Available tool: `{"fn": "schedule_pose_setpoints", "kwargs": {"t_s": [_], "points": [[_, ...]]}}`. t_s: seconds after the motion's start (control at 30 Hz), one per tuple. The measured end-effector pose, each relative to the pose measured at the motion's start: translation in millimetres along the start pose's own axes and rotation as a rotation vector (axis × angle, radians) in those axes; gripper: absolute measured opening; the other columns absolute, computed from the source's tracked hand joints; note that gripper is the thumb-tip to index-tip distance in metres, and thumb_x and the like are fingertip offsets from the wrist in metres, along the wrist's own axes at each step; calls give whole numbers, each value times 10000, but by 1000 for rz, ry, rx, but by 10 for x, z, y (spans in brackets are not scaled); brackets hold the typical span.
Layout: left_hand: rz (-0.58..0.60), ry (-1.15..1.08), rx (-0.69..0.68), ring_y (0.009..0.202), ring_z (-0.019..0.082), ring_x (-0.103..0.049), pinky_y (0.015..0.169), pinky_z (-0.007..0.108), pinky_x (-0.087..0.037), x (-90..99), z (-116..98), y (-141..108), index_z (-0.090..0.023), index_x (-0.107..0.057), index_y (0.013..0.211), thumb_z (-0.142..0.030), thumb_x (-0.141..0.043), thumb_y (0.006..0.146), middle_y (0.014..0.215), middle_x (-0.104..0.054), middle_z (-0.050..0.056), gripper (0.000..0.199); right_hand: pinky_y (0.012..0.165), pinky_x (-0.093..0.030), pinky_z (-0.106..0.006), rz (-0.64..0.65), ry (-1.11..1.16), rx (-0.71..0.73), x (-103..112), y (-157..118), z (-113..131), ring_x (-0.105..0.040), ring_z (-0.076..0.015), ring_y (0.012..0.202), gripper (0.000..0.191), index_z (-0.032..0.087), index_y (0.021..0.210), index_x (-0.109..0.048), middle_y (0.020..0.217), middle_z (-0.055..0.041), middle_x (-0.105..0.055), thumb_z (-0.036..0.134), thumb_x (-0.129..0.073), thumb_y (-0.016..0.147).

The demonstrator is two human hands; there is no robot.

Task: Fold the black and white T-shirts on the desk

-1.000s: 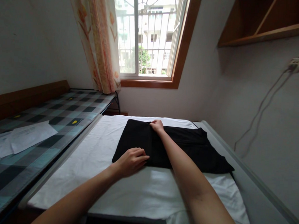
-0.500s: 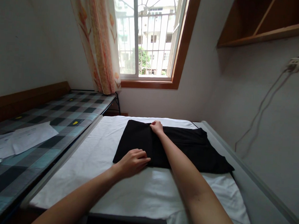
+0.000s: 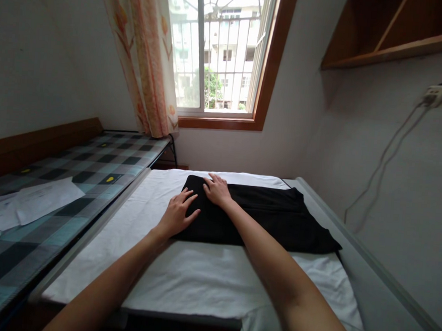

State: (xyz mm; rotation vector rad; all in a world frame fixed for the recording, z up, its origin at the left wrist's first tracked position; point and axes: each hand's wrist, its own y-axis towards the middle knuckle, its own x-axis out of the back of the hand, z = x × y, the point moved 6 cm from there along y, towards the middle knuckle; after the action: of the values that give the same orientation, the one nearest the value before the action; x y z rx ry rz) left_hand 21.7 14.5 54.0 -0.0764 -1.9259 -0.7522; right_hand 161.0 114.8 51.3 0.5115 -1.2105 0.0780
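Note:
A black garment (image 3: 266, 214), folded over at its left end, lies flat across a white cloth (image 3: 198, 280); its exact kind does not show. My left hand (image 3: 180, 213) rests at the garment's left edge with fingers spread, partly on the black fabric. Close to the far edge, my right hand (image 3: 217, 189) lies flat on the folded part, its fingers stretched out. Neither hand grips anything. Both forearms reach in from the near side, and the right one covers part of the garment's middle.
On the left stands a bed with a checked mattress (image 3: 70, 200), bearing white papers (image 3: 40, 201). A curtain (image 3: 147, 79) hangs beside the barred window (image 3: 228, 60). Wooden shelves (image 3: 395, 51) and a socket with cables (image 3: 434, 94) are on the right wall.
My left hand has moved left and away from me onto the garment's left edge, fingers spreading. The right hand has let go of the far edge, shifted left and flattened out.

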Motion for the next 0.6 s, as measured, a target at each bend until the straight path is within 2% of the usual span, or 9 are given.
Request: {"fn": "schedule_pose_setpoints", "kwargs": {"t_s": [0.07,0.13,0.2,0.33,0.47,0.6], "points": [[125,100,16,1430,347,-286,1122,584,-265,-165,88,-36,-163,-481,1402,-487,-559,887,1490,-421,179,613,1147,-173,-477,114,-14,33,-128,-17,40,-219,-283,1447,556,226,1451,-445,1582,-97,-287,491,-332,976],[238,169,21,1454,344,-227,1134,593,-226,-304,129,-88,-167,-413,1458,-570,-503,894,1539,-347,177,699,1161,-118,-498,235,-17,14,-256,-41,15,-172,-280,1467,635,227,1493,-381,1599,-95,-240,568,-286,965],[287,227,11,1469,325,-187,1149,575,-198,-372,136,-127,-189,-363,1492,-619,-432,907,1567,-298,152,729,1166,-84,-512,304,-19,-17,-334,-61,-29,-151,-271,1475,687,221,1513,-340,1603,-94,-223,609,-240,955],[288,282,-16,1476,314,-169,1157,569,-179,-381,130,-154,-236,-318,1517,-653,-375,913,1584,-267,115,736,1169,-36,-535,328,-38,-46,-353,-69,-69,-116,-259,1483,742,216,1533,-289,1614,-79,-182,650,-193,938],[279,279,-29,1469,327,-187,1147,608,-163,-360,107,-157,-241,-326,1513,-650,-369,917,1575,-287,120,725,1164,-56,-542,336,-65,-39,-290,-98,-135,-117,-270,1482,749,213,1529,-300,1613,-80,-186,657,-167,940],[288,262,-55,1473,332,-167,1148,636,-110,-330,30,-156,-237,-349,1502,-648,-363,921,1574,-295,103,711,1148,-100,-549,261,-167,-95,-32,-209,-489,-218,-316,1447,683,223,1485,-396,1565,-111,-321,618,-213,959]]}}
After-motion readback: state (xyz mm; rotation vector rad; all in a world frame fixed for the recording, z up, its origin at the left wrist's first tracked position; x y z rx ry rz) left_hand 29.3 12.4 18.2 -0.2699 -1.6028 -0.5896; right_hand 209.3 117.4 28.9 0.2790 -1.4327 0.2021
